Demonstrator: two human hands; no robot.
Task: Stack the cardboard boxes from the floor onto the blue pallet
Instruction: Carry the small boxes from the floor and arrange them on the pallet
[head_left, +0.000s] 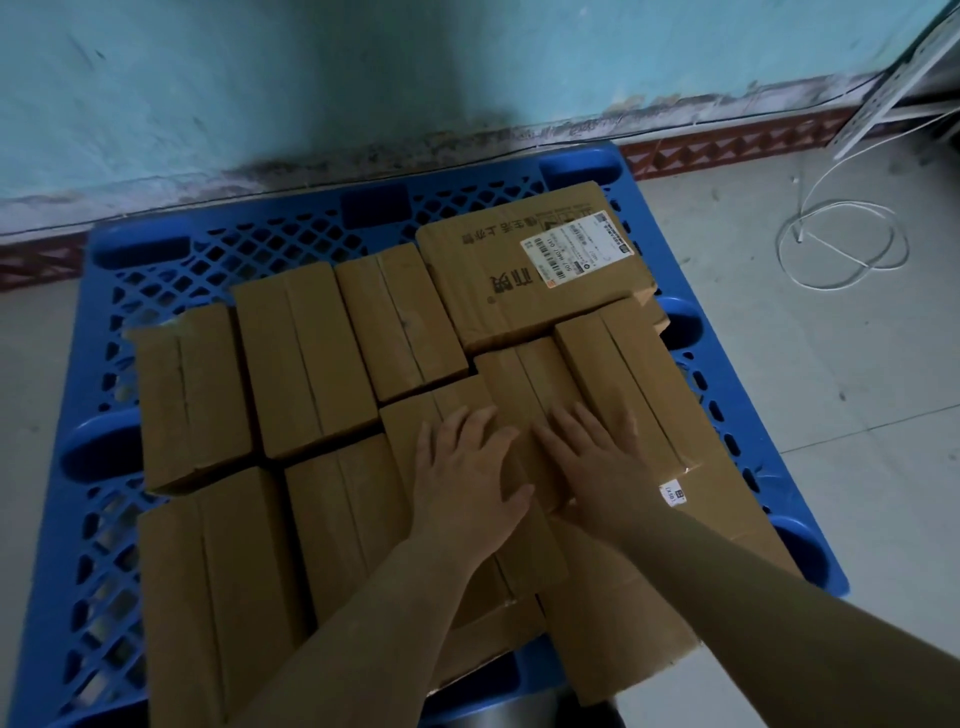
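**Palms flat on the middle box**

Both hands press down, fingers spread, gripping nothing: left hand (467, 478) and right hand (592, 462) lie on a narrow cardboard box (524, 395) right of centre on the blue pallet (156, 249), its long axis running near-to-far. Neighbouring boxes touch both sides. Bare grid shows along the far-left edge; a labelled box (535, 270) lies just beyond.

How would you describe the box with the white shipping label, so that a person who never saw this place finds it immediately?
Look at the blue pallet by the wall; cardboard boxes cover it. Go to its far right corner, beyond both hands. The labelled box there is wider and flatter than the narrow plain ones, and only it has dark printed characters plus a large white barcode label.
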